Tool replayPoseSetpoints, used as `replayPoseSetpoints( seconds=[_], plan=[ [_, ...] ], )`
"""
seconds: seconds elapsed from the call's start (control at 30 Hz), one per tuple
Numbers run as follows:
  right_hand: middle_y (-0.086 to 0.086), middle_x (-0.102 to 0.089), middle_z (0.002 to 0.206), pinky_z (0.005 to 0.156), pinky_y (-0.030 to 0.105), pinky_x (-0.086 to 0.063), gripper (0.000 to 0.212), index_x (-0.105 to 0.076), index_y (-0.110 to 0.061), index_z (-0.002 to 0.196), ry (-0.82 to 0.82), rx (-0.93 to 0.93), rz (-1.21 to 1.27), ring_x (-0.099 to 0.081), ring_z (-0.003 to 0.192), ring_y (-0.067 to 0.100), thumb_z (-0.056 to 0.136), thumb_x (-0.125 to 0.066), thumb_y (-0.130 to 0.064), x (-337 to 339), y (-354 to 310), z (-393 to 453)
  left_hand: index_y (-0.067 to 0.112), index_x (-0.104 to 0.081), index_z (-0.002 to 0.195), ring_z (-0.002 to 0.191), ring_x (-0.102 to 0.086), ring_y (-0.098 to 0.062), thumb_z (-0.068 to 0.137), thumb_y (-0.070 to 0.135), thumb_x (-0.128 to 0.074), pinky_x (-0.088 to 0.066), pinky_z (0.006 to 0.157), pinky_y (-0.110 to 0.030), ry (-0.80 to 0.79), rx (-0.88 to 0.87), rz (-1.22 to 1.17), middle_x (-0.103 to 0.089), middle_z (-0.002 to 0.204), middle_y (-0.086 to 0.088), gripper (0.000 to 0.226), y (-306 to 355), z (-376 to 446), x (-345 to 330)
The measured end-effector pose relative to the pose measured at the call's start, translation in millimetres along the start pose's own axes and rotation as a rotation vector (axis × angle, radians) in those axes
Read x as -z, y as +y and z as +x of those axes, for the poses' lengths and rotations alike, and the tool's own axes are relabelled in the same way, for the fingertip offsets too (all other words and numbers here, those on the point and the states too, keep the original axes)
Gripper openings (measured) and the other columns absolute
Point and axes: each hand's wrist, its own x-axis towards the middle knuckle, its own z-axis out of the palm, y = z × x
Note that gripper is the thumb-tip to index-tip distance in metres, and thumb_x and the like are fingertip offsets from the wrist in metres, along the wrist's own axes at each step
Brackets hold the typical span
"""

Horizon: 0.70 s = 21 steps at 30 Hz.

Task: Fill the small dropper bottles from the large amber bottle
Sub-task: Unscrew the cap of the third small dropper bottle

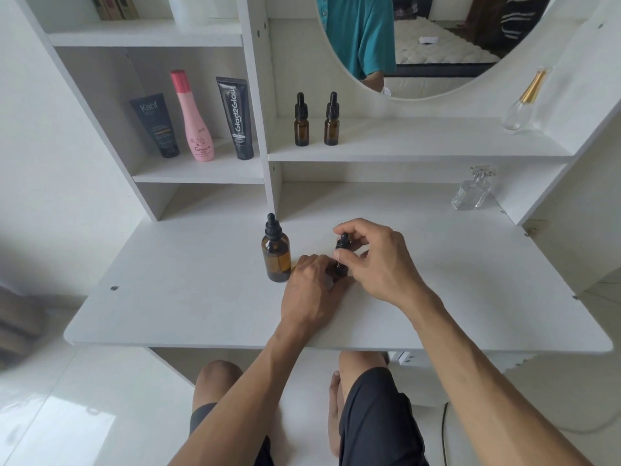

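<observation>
The large amber bottle (276,255) stands upright on the white desk (201,297) with its black dropper cap on. Just to its right a small amber dropper bottle (341,268) stands on the desk. My left hand (311,287) grips its body from the left, hiding most of the glass. My right hand (376,260) pinches its black dropper cap (343,243) from the right with thumb and fingers. Two more small dropper bottles (301,122) (332,122), capped, stand side by side on the shelf under the mirror.
A dark Kahf tube (156,124), a pink bottle (194,119) and a black tube (237,117) stand in the left shelf. Two clear glass perfume bottles (473,190) (524,102) sit at the right. An oval mirror (430,45) hangs above.
</observation>
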Motion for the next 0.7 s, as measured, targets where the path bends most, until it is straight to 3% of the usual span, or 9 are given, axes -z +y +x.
replayPoseSetpoints(
  seconds=[0.1, 0.23, 0.37, 0.7],
  plan=[
    [-0.010, -0.073, 0.088, 0.069, 0.015, -0.051, 0.024, -0.073, -0.020, 0.103, 0.121, 0.009, 0.098, -0.066, 0.079, 0.002, 0.081, -0.079, -0.016, 15, -9, 5, 0.011, -0.066, 0.092, 0.091, -0.053, -0.023, 0.085, 0.041, -0.072, -0.046, 0.078, -0.040, -0.003, 0.036, 0.016, -0.066, 0.089, -0.004, 0.031, 1, 1, 0],
    [-0.010, -0.073, 0.084, 0.067, 0.012, -0.053, 0.018, -0.072, -0.014, 0.095, 0.301, -0.038, 0.144, -0.068, 0.075, 0.002, 0.079, -0.080, -0.011, 32, 3, 15, 0.012, -0.068, 0.096, 0.092, -0.052, -0.021, 0.084, 0.043, -0.073, -0.046, 0.079, -0.037, 0.016, 0.056, 0.011, -0.065, 0.092, -0.003, 0.033, 4, 1, 1],
    [-0.007, -0.072, 0.088, 0.073, 0.009, -0.051, 0.019, -0.071, -0.014, 0.096, 0.286, -0.132, 0.019, -0.068, 0.078, 0.007, 0.079, -0.080, -0.010, 25, 39, 14, 0.013, -0.067, 0.096, 0.092, -0.053, -0.020, 0.084, 0.044, -0.073, -0.046, 0.078, -0.036, 0.016, 0.056, 0.015, -0.066, 0.092, -0.002, 0.033, 4, 0, 1],
    [0.005, -0.072, 0.091, 0.080, 0.023, -0.052, 0.019, -0.070, -0.010, 0.097, 0.282, -0.164, -0.031, -0.067, 0.078, 0.016, 0.079, -0.076, -0.005, -15, 81, -1, 0.015, -0.068, 0.093, 0.091, -0.053, -0.019, 0.082, 0.045, -0.073, -0.045, 0.079, -0.035, 0.015, 0.055, 0.012, -0.067, 0.089, 0.001, 0.032, -2, 1, -3]
  ],
)
